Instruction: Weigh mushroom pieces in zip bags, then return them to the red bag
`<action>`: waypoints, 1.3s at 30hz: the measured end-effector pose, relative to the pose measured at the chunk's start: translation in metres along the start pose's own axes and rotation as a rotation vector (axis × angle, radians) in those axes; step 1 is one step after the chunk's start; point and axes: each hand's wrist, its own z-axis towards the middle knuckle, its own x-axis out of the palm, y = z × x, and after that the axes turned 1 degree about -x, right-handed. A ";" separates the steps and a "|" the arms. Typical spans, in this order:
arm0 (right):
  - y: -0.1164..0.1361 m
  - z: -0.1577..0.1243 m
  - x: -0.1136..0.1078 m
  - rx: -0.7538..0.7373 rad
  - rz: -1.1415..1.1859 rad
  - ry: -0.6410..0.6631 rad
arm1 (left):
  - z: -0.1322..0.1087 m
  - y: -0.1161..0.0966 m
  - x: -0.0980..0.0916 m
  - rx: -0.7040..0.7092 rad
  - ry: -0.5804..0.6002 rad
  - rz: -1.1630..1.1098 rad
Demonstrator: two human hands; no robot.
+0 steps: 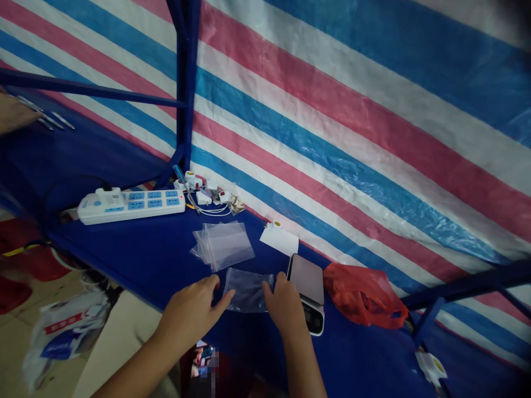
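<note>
Both hands rest on the blue table top [149, 260] near its front edge. A small clear plastic bag [246, 290] lies flat between them. My left hand [193, 312] pinches its left edge with thumb and fingers. My right hand [284, 307] grips its right edge. Just behind lies a pile of several more clear bags [224, 243]. A small digital scale [309, 290] sits right of my right hand, touching or nearly touching it.
A white and blue power strip [130, 205] lies at the back left, with small white parts and wires [205, 196] beside it. A white card [279, 240], a red plastic bag [363, 296], a blue post [186, 83], and a striped tarp wall [352, 110] stand behind.
</note>
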 end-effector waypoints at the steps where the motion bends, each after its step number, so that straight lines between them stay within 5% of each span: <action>1: 0.002 0.001 0.002 0.010 0.021 -0.002 | -0.002 -0.004 0.003 -0.023 0.039 0.023; 6: -0.001 0.002 -0.001 0.024 0.242 -0.027 | 0.002 -0.006 0.015 -0.030 0.079 -0.078; 10: -0.012 -0.009 -0.006 -0.025 0.634 -0.096 | -0.001 0.005 0.019 0.063 -0.106 -0.550; 16: -0.004 -0.025 -0.012 -0.074 1.077 -0.035 | -0.001 -0.005 0.014 -0.121 -0.072 -1.270; 27: -0.002 -0.016 -0.008 0.004 1.186 -0.078 | 0.007 -0.014 0.004 -0.110 -0.269 -1.019; 31: 0.009 -0.010 -0.012 0.040 1.292 0.006 | 0.007 -0.013 0.002 -0.021 -0.354 -0.923; 39: -0.006 -0.021 -0.009 -0.037 1.309 0.180 | 0.012 0.002 0.001 -0.135 -0.401 -0.952</action>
